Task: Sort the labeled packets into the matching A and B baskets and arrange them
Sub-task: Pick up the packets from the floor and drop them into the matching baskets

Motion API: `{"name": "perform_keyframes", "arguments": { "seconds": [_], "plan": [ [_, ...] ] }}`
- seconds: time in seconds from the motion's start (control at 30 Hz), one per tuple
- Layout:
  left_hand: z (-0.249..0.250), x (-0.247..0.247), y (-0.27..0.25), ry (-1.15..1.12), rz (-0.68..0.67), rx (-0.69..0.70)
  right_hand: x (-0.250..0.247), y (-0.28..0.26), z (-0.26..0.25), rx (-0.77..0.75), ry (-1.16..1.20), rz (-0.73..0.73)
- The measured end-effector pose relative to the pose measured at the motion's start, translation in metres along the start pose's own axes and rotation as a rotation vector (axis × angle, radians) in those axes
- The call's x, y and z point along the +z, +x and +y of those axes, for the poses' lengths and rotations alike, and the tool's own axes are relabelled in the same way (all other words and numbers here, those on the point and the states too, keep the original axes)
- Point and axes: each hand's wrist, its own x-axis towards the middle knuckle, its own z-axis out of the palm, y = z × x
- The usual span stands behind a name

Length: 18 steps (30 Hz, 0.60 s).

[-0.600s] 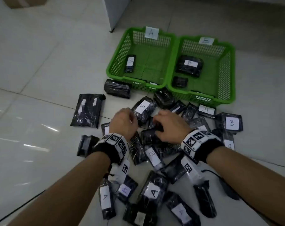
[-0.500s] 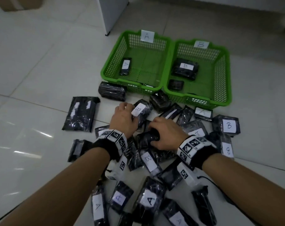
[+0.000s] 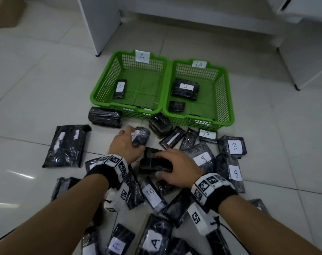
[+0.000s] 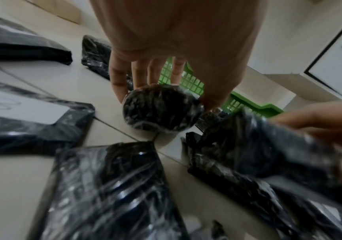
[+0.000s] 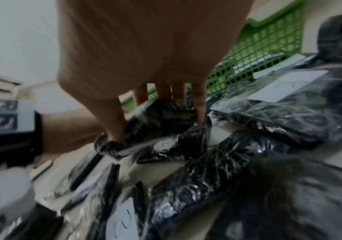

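- Your left hand [image 3: 128, 144] grips a small black packet [image 3: 141, 138] on the floor, fingers over its far edge and thumb on the near side; its white label is partly hidden under your fingers, so the letter cannot be read.
- In the left wrist view, the same packet [image 4: 161, 108] sits pinched between the fingertips [image 4: 119, 91] and the thumb.
- Your right hand [image 3: 178, 168] grips another black packet [image 3: 153, 162], with fingers curled over its top and the thumb at its near end; no label shows on it.
- The A basket [image 3: 108, 83] holds a packet marked A [image 3: 120, 88] near its left wall.
- The B basket [image 3: 228, 100], touching the A basket on its right, holds a large packet marked B [image 3: 185, 88] and a smaller unlabelled-looking one [image 3: 177, 106] in front of it.
- Loose packets lie on the tiled floor [image 3: 36, 100] around your hands: one marked A [image 3: 207, 134] just before the B basket, one marked B [image 3: 233, 146] to its right, and another B [image 3: 151, 195] between your wrists.
- A large flat black packet [image 3: 68, 145] lies apart on the left.
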Motion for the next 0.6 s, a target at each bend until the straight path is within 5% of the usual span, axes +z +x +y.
{"name": "perform_keyframes", "arguments": {
  "seconds": [0.13, 0.23, 0.3, 0.43, 0.6],
  "plan": [
    [-0.004, -0.011, -0.018, -0.185, 0.068, -0.132, -0.015, -0.004, -0.003, 0.272, 0.617, 0.159],
    [-0.005, -0.029, -0.021, -0.481, 0.092, -0.264, -0.027, -0.005, -0.01, 0.46, 1.228, 0.054],
    [-0.002, -0.045, -0.025, -0.713, 0.028, -0.298, -0.036, -0.008, -0.013, 0.437, 1.457, -0.001],
    [0.017, -0.073, -0.041, -1.244, -0.24, -0.365, -0.051, -0.014, -0.016, 0.371, 1.587, 0.079],
    [0.045, -0.096, -0.056, -1.406, -0.317, -0.239, -0.076, -0.022, -0.011, 0.366, 1.378, 0.218]
  ]
}}
